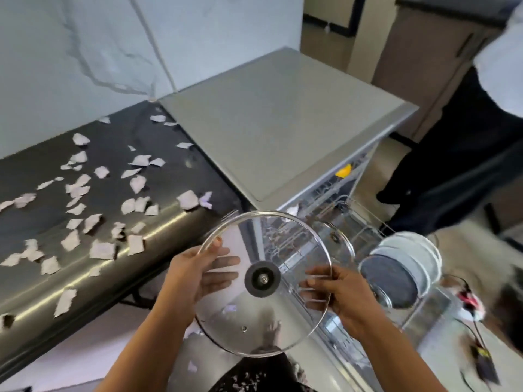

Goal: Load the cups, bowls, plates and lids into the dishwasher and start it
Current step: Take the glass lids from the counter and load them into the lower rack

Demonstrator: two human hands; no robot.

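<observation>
Scraps of torn pale paper (pixel 102 250), too many to count, lie strewn over the dark steel worktop (pixel 70 281), thickest toward its front edge. Past the worktop's right end, the left hand (pixel 192 275) grips the left rim of a round glass lid (pixel 254 315), thumb on top and fingers showing through the glass beneath. The lid is clear with a thin metal rim, a dark round knob fitting (pixel 262 279) at its centre and one small vent hole near the lower edge. It is held tilted in the air above the open front of the dishwasher (pixel 283 123). The right hand (pixel 345 295) pinches its right rim, fingers curled over the edge. Behind it, a second glass lid (pixel 336 239) stands in the pulled-out wire rack (pixel 365 219), making two lids in all. Just right of that, a row of grey-and-white plates (pixel 404 267) stands on edge; blur hides their number. One yellow item (pixel 343 170) sits in the upper rack. Another person (pixel 467 154) in dark trousers stands at far right.
</observation>
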